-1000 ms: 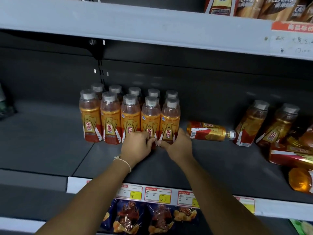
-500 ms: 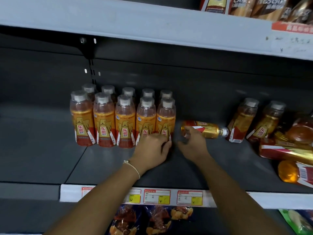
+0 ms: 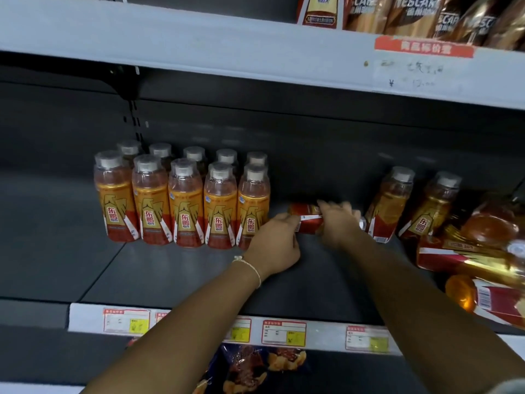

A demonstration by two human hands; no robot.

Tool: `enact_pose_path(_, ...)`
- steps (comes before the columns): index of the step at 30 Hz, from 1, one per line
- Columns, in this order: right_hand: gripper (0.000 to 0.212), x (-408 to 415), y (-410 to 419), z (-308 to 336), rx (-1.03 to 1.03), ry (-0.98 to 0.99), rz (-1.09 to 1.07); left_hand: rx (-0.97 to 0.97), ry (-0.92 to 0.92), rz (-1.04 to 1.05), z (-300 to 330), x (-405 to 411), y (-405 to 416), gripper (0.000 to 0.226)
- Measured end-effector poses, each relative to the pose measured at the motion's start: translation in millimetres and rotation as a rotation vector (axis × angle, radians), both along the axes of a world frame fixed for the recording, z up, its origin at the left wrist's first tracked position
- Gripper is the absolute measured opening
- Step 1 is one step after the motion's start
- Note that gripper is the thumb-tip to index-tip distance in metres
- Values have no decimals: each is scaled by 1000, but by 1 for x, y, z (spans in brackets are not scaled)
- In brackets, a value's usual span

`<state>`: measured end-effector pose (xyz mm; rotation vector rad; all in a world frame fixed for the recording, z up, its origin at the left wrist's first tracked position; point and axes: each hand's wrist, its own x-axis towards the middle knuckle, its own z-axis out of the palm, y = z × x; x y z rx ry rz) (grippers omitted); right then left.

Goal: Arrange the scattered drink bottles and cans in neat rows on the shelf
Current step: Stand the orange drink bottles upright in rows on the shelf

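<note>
Head view: dark shelf (image 3: pixel 176 268) w/ ten upright orange drink bottles (image 3: pixel 184 203) in two tidy rows of five, at approx 9 o'clock from the hands. Just right of that block a lying bottle (image 3: pixel 308 223) rests on its side, red label end toward the rows. Right hand (image 3: pixel 339 220) is draped over its middle, fingers curled around it, holding it; blurred. Left hand (image 3: pixel 277 245) touches the bottle's label end at 9 o'clock of it, fingers loosely bent, not clamped on anything I can make out; thin bracelet (image 3: pixel 250 265) on wrist. At 3 o'clock two leaning bottles (image 3: pixel 409 206) tilt left, beyond them a jumble of toppled bottles (image 3: pixel 483 263) at the right edge. Price tags (image 3: pixel 284 332) on shelf lip at 6 o'clock. Nescafé bottles (image 3: pixel 420 15) on upper shelf, 1 o'clock.
</note>
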<state>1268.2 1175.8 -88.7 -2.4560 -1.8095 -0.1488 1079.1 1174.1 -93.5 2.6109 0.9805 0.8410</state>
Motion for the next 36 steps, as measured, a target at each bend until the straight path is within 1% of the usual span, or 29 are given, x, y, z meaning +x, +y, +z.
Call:
enact_pose_path(4,84,3,-5,4,-19,-66,24,3,4,47,-1,10,-7,35)
enact_pose_path(6,80,5,-14,0,20,-50,72,43,-6,67,-3,14,-10,37)
enact_pose_path(8,74,7,-27,-6,75,-7,141,79,8,70,-3,17,-12,46)
enact_pose_path(9,72,7,-34,-8,96,5,181,84,51,68,-2,19,-13,54)
enact_pose_path(11,71,8,-49,-11,120,15,260,67,196,96,0,23,-14,68)
enact_pose_path(13,73,8,-62,-14,129,34,331,-13,349,164,2,29,-16,75)
enact_pose_path(14,76,8,-68,-15,125,48,356,-88,406,193,3,31,-17,75)
enact_pose_path(16,79,11,-79,-18,131,81,389,-249,445,212,5,34,-21,68)
enact_pose_path(17,79,13,-83,-19,153,117,391,-297,425,215,4,34,-22,62)
enact_pose_path(19,73,14,-95,-25,271,262,355,-303,341,239,-2,32,-28,54)
enact_pose_path(20,65,12,-102,-28,370,368,299,-271,284,255,-6,30,-32,53)
enact_pose_path(22,36,7,-114,-34,556,598,123,-166,160,270,-18,25,-41,53)
enact_pose_path(24,21,1,-122,-39,583,823,-41,-92,54,249,-28,18,-51,53)
enact_pose_path(26,7,-6,-125,-40,567,1047,-136,-91,-51,227,-33,11,-59,54)
enact_pose_path(28,14,-14,-127,-37,610,1262,-144,-125,-180,229,-34,4,-65,58)
enact_pose_path(29,17,-18,-127,-35,608,1334,-115,-149,-248,231,-33,-1,-67,59)
enact_pose_path(31,21,-29,-126,-31,512,1455,2,-200,-356,211,-32,-12,-68,59)
enact_pose_path(32,33,-36,-125,-28,444,1514,69,-233,-393,189,-31,-17,-68,60)
enact_pose_path(33,47,-43,-124,-27,387,1551,126,-261,-418,169,-31,-23,-68,62)
enact_pose_path(34,57,-52,-123,-24,360,1570,159,-272,-433,159,-30,-29,-68,68)
enact_pose_path(36,61,-70,-120,-21,389,1605,217,-264,-442,156,-30,-43,-67,79)
